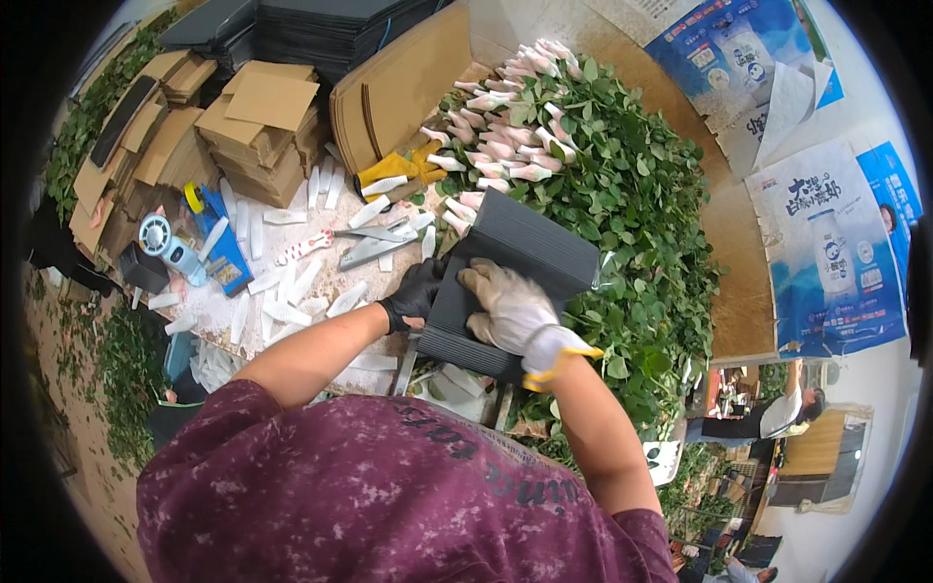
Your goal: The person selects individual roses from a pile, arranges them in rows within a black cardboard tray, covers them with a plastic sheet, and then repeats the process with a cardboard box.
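Observation:
A dark grey corrugated sheet (533,225), bent into two panels, lies in front of me at the table's near side. My left hand (418,290), in a black glove, grips its left edge; some fingers are hidden behind it. Across the lower panel lies my right hand (505,309), in a whitish glove with a yellow cuff, its fingers stretched out and apart over the ridged surface. Just beyond the sheet are flower heads in pink-white sleeves (520,136), with leafy green stems (637,194) spreading to the right.
White sleeves (287,311) are scattered on the table, around grey blades (374,245). A blue fan (165,248), a blue dispenser (228,257) and a yellow-black glove (408,170) lie farther off. Cardboard stacks (258,121) and dark sheets (330,34) stand behind. Another person (768,418) is at far right.

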{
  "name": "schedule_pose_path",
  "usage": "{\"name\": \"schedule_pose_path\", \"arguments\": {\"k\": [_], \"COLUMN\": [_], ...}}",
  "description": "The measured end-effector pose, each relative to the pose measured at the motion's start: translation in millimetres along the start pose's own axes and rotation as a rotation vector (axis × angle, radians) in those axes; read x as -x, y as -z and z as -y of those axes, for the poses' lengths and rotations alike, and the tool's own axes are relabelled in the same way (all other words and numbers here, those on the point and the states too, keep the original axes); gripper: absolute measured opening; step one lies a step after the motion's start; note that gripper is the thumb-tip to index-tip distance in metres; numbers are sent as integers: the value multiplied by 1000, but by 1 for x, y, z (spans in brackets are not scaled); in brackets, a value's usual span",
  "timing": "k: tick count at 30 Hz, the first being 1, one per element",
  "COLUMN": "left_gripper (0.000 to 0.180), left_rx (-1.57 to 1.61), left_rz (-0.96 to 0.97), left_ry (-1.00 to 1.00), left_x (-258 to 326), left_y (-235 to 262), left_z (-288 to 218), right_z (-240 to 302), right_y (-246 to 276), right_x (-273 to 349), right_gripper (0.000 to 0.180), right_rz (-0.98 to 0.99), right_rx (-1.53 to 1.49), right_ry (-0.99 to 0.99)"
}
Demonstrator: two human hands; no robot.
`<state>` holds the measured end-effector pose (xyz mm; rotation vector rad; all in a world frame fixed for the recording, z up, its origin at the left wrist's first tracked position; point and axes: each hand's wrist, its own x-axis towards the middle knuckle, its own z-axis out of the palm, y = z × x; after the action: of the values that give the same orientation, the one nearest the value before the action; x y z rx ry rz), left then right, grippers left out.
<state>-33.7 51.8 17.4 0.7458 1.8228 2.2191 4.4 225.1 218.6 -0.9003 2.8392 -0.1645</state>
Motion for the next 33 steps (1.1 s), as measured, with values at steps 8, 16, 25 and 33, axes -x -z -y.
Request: {"name": "schedule_pose_path", "arguments": {"k": [8, 16, 25, 33], "left_gripper": [28, 22, 28, 38], "left_rx": [-569, -667, -642, -752], "left_rz": [-75, 184, 236, 352], "left_ry": [57, 60, 67, -141], "left_x": [-24, -43, -46, -73], "left_y": [63, 24, 24, 53], "left_z": [-29, -64, -49, 25], "right_z": [7, 131, 148, -58], "right_y": [-15, 84, 92, 44], "right_x": [-23, -210, -256, 49], "right_gripper": [71, 38, 17, 44], "right_rz": [187, -534, -843, 271], "right_rx": [-32, 144, 226, -1843], "right_ry": [-79, 541, 520, -811]}}
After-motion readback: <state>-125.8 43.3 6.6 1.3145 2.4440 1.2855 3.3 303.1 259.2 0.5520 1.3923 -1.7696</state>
